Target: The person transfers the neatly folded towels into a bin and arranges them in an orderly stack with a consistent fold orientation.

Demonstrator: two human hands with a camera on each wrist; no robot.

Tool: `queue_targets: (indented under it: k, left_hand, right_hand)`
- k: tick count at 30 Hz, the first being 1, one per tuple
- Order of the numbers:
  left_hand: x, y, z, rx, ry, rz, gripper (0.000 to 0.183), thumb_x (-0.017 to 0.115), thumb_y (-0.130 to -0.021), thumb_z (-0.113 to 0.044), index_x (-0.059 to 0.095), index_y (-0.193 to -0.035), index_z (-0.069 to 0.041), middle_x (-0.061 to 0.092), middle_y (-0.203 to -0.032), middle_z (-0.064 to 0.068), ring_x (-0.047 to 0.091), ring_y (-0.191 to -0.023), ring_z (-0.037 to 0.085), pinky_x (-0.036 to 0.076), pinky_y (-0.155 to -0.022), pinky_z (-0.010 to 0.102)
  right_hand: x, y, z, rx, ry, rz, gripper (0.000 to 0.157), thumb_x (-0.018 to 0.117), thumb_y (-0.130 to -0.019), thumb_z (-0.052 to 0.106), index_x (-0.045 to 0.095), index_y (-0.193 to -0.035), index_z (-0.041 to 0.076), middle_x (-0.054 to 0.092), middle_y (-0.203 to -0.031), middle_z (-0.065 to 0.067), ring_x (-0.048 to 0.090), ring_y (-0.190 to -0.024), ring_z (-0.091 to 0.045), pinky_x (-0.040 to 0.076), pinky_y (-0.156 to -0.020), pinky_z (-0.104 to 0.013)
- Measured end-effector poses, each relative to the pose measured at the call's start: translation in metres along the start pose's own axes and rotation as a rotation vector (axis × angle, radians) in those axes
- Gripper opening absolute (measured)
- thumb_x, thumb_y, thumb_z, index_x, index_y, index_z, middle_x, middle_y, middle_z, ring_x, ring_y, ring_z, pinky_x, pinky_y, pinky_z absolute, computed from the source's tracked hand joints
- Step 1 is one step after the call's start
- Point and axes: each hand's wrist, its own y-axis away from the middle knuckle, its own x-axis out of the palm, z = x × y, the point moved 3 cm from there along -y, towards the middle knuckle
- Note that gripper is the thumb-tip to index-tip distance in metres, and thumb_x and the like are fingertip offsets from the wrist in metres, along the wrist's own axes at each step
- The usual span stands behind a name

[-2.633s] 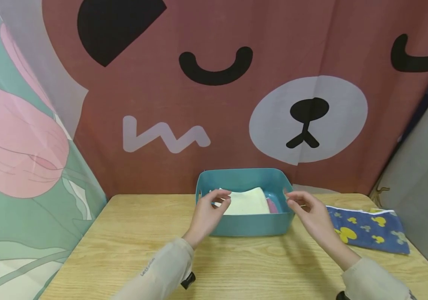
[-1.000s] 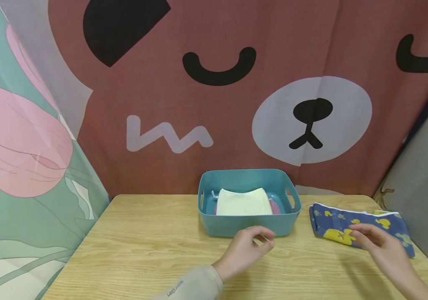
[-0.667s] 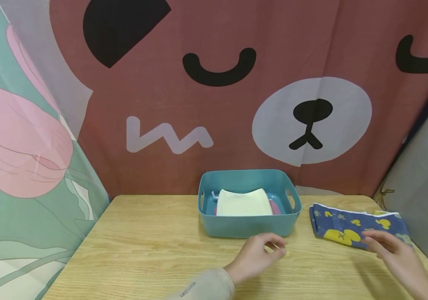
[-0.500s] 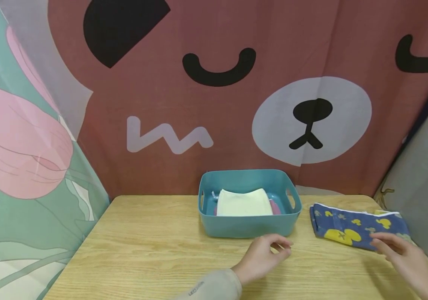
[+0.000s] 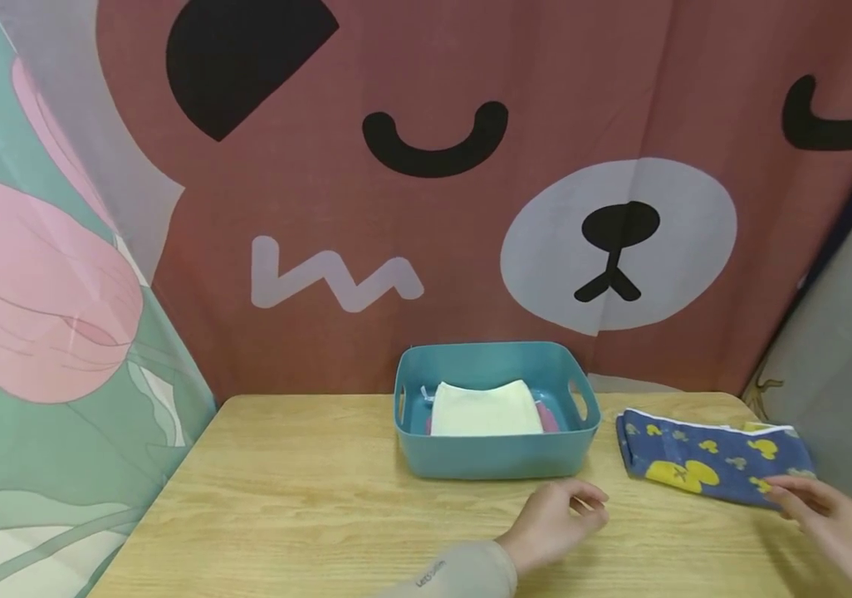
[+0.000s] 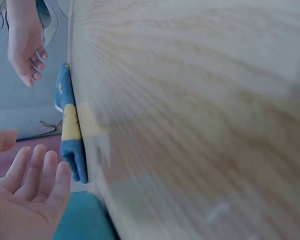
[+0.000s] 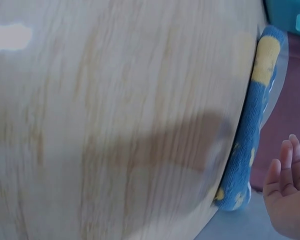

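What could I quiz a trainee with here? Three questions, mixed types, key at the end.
1. Multiple choice: where does the pale yellow cloth lie?
A) On the bare tabletop
B) Inside the teal bin
C) On the floor

2. Fill in: the hand nearer the blue patterned towel is the person's ____ hand.

3. True or false: in the head view, the blue patterned towel lies to the left of the teal bin.

Key:
1. B.
2. Right; the right hand is beside the towel's near right corner, while the left hand is in front of the teal bin.
3. False; it lies to the right.
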Motion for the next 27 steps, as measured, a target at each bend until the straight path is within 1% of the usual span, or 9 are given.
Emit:
queue_targets:
  k: [3,5,8,10,12,16,19,23,27]
  left_hand:
    - [0.007,-0.004,0.001,-0.008,-0.004,-0.004,0.016,0.066,-0.095,-0.014,0.073,-0.108,-0.012,0.067,-0.096,-0.018,0.057,-0.082,-0.005,0.048,-0.074,0.016]
    - [0.011,-0.007,0.001,-0.027,-0.008,-0.014,0.016,0.066,-0.095,-0.014,0.073,-0.109,-0.013,0.067,-0.096,-0.018,0.057,-0.082,-0.005,0.048,-0.073,0.016]
    - [0.016,-0.011,0.000,-0.070,-0.018,-0.039,0.016,0.068,-0.094,-0.017,0.073,-0.109,-0.015,0.067,-0.097,-0.017,0.057,-0.083,-0.005,0.048,-0.073,0.017]
    - [0.019,-0.015,-0.001,-0.106,-0.017,-0.057,0.017,0.070,-0.092,-0.019,0.073,-0.109,-0.017,0.067,-0.098,-0.016,0.058,-0.083,-0.005,0.049,-0.074,0.018]
    - [0.022,-0.019,-0.002,-0.147,-0.013,-0.071,0.017,0.072,-0.091,-0.020,0.073,-0.108,-0.017,0.067,-0.097,-0.016,0.058,-0.083,-0.004,0.049,-0.073,0.019]
    - [0.028,-0.027,-0.001,-0.224,-0.007,-0.087,0.018,0.072,-0.090,-0.020,0.072,-0.108,-0.018,0.068,-0.098,-0.013,0.060,-0.083,-0.001,0.051,-0.074,0.022]
    - [0.030,-0.034,-0.001,-0.240,-0.041,-0.102,0.022,0.073,-0.090,-0.022,0.070,-0.111,-0.018,0.067,-0.101,-0.012,0.062,-0.087,0.001,0.051,-0.077,0.023]
    - [0.033,-0.044,-0.002,-0.225,-0.101,-0.137,0.028,0.073,-0.089,-0.024,0.069,-0.117,-0.017,0.067,-0.105,-0.011,0.062,-0.093,0.004,0.050,-0.081,0.023]
    - [0.039,-0.055,-0.003,-0.193,-0.162,-0.198,0.033,0.072,-0.089,-0.024,0.068,-0.120,-0.015,0.067,-0.106,-0.007,0.061,-0.096,0.006,0.050,-0.084,0.024]
  right_hand:
    - [-0.003,-0.001,-0.005,0.013,0.026,-0.013,0.053,0.051,-0.104,0.033,0.055,-0.119,-0.017,0.061,-0.105,-0.035,0.063,-0.078,-0.036,0.050,-0.060,-0.041]
    - [-0.006,-0.002,-0.008,-0.004,0.045,-0.042,0.049,0.052,-0.104,0.029,0.055,-0.117,-0.018,0.065,-0.095,-0.028,0.062,-0.072,-0.023,0.047,-0.058,-0.035]
    - [-0.011,-0.004,-0.012,-0.059,0.039,-0.092,0.041,0.055,-0.103,0.023,0.059,-0.112,-0.017,0.067,-0.077,-0.007,0.050,-0.062,0.000,0.042,-0.054,-0.026]
    - [-0.014,-0.007,-0.014,-0.095,0.031,-0.127,0.033,0.057,-0.102,0.020,0.064,-0.104,-0.012,0.065,-0.072,0.003,0.045,-0.059,0.007,0.039,-0.052,-0.022]
    - [-0.016,-0.009,-0.016,-0.101,0.029,-0.133,0.032,0.057,-0.101,0.019,0.064,-0.102,-0.012,0.066,-0.072,0.002,0.045,-0.059,0.009,0.040,-0.052,-0.022]
    - [-0.016,-0.016,-0.019,-0.046,0.075,-0.101,0.037,0.057,-0.100,0.019,0.060,-0.108,-0.017,0.068,-0.083,-0.021,0.052,-0.063,-0.003,0.043,-0.055,-0.029]
    - [-0.014,-0.022,-0.021,0.006,0.097,-0.073,0.040,0.056,-0.100,0.018,0.055,-0.114,-0.019,0.063,-0.098,-0.036,0.062,-0.072,-0.029,0.045,-0.062,-0.040]
    - [-0.016,-0.028,-0.022,0.010,0.115,-0.091,0.039,0.054,-0.100,0.016,0.053,-0.115,-0.020,0.058,-0.105,-0.041,0.056,-0.090,-0.053,0.044,-0.069,-0.053]
    - [-0.020,-0.032,-0.023,0.026,0.135,-0.124,0.038,0.053,-0.099,0.016,0.052,-0.115,-0.019,0.057,-0.106,-0.040,0.055,-0.090,-0.053,0.043,-0.069,-0.053]
